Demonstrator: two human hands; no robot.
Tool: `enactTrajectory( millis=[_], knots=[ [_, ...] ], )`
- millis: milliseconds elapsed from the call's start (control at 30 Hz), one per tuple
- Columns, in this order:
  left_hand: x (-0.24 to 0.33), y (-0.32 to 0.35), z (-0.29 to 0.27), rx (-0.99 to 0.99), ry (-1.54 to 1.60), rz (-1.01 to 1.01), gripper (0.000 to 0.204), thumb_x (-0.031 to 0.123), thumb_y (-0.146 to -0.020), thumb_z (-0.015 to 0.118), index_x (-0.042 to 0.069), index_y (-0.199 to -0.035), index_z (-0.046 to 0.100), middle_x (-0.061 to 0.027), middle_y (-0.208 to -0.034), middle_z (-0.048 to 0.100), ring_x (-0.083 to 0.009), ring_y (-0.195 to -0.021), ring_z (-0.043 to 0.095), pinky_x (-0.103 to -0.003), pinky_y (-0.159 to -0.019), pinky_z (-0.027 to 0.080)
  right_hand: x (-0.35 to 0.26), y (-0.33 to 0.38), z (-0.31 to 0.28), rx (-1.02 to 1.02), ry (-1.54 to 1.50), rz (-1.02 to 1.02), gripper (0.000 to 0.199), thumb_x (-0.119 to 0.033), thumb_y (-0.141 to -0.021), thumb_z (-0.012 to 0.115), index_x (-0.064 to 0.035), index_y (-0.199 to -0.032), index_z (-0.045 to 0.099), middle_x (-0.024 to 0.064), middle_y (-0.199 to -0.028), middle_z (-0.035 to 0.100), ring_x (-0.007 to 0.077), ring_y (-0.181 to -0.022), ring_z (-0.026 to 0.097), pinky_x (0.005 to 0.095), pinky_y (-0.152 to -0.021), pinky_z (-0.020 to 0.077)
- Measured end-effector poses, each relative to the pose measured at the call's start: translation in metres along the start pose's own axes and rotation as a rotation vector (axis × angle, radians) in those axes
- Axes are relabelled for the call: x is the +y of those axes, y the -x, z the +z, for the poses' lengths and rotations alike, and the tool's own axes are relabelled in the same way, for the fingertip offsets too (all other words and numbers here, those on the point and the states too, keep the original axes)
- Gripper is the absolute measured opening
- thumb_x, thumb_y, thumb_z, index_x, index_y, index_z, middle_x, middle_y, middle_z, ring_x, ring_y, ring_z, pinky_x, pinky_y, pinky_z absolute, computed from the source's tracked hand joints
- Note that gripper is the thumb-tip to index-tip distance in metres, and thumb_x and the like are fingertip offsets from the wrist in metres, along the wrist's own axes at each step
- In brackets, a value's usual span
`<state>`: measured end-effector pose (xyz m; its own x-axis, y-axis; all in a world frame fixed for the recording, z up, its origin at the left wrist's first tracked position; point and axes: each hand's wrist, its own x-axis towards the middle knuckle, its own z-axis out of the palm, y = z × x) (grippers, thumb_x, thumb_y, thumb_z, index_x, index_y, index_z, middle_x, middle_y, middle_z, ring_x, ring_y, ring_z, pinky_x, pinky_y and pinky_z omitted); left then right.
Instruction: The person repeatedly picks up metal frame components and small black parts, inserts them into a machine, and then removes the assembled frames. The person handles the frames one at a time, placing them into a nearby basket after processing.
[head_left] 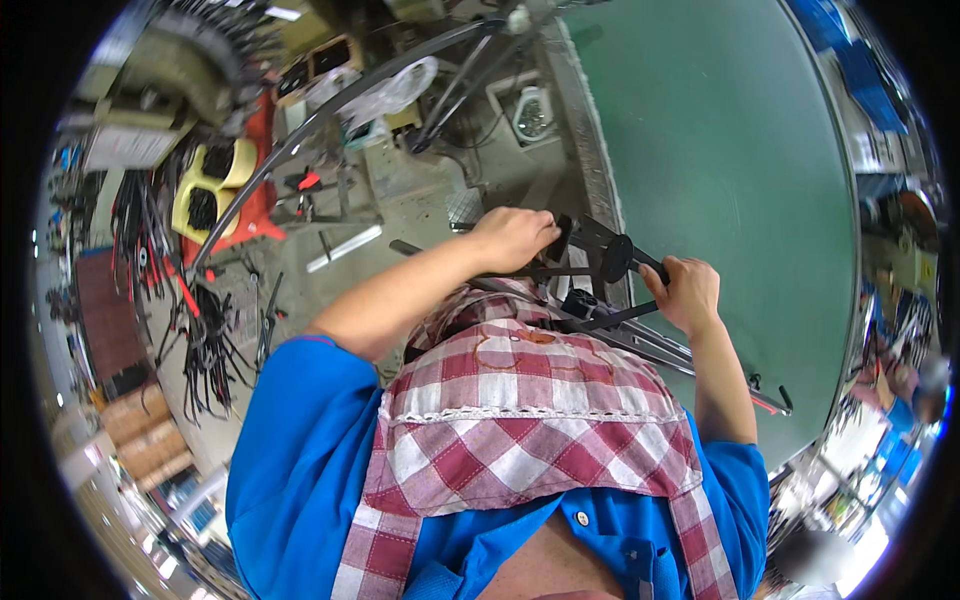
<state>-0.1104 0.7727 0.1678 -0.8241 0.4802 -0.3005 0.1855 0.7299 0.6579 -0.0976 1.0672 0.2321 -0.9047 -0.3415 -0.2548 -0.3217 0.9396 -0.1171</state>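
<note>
My left hand (513, 240) is closed with its fingertips on a dark part at the edge of the green table (740, 150). My right hand (690, 292) is wrapped round a black handle-like bar, thumb along its side. Between the two hands sits a black round disc (616, 258), with flat black pieces beside it. Whether both hands hold one joined thing I cannot tell. Below them, grey metal tubes (655, 346) lie slantwise across my lap and the table edge, partly hidden by my checked apron. A black strap-like bar (620, 317) crosses over the tubes.
A long dark curved bar (330, 108) arches across the left side. Yellow bins (243, 163) of dark small parts stand on a red surface. Bundles of black rods (205, 355) hang at the left. A white tray of small parts (533, 115) sits beyond the table edge.
</note>
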Motion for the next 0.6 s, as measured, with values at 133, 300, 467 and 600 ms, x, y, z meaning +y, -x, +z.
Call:
enactTrajectory(
  millis=[133,300,467,600],
  knots=[
    [-0.02,0.056,0.006,-0.007,0.094,-0.154,0.031,0.034,-0.096,0.046,0.008,-0.105,0.06,-0.0185,-0.095,0.066,-0.0402,-0.092,0.062,-0.048,-0.078,0.049,-0.017,-0.03,0.008,0.119,-0.058,-0.045,0.04,-0.036,-0.093,0.053,-0.0043,-0.069,0.053,0.0156,-0.068,0.061,0.0378,-0.069,0.058,0.0479,-0.064,0.0459],
    [-0.051,0.111,-0.003,0.054,0.169,-0.195,0.031,0.033,-0.096,0.048,0.006,-0.106,0.06,-0.0206,-0.097,0.065,-0.0407,-0.094,0.06,-0.047,-0.08,0.048,-0.077,-0.065,-0.007,0.133,-0.035,-0.042,0.038,-0.038,-0.096,0.048,-0.0042,-0.08,0.055,0.0209,-0.072,0.061,0.0427,-0.069,0.057,0.0508,-0.066,0.0458],
    [-0.095,0.166,-0.085,0.187,0.054,-0.323,0.037,0.04,-0.095,0.051,0.005,-0.087,0.062,-0.016,-0.093,0.06,-0.0377,-0.091,0.059,-0.047,-0.078,0.047,-0.171,-0.117,-0.021,0.152,-0.069,-0.184,0.044,-0.04,-0.093,0.053,-0.0032,-0.069,0.055,0.0234,-0.064,0.057,0.0434,-0.062,0.057,0.0513,-0.058,0.0432],
    [-0.186,0.201,-0.148,1.011,-0.614,-0.362,0.038,0.036,-0.087,0.062,0.013,-0.116,0.06,-0.011,-0.123,0.047,-0.0334,-0.12,0.041,-0.056,-0.106,0.027,-0.259,-0.154,-0.033,0.086,-0.026,-0.307,0.049,-0.044,-0.091,0.055,-0.0045,-0.063,0.056,0.0196,-0.059,0.057,0.0407,-0.06,0.058,0.0491,-0.057,0.0445]
  ],
)
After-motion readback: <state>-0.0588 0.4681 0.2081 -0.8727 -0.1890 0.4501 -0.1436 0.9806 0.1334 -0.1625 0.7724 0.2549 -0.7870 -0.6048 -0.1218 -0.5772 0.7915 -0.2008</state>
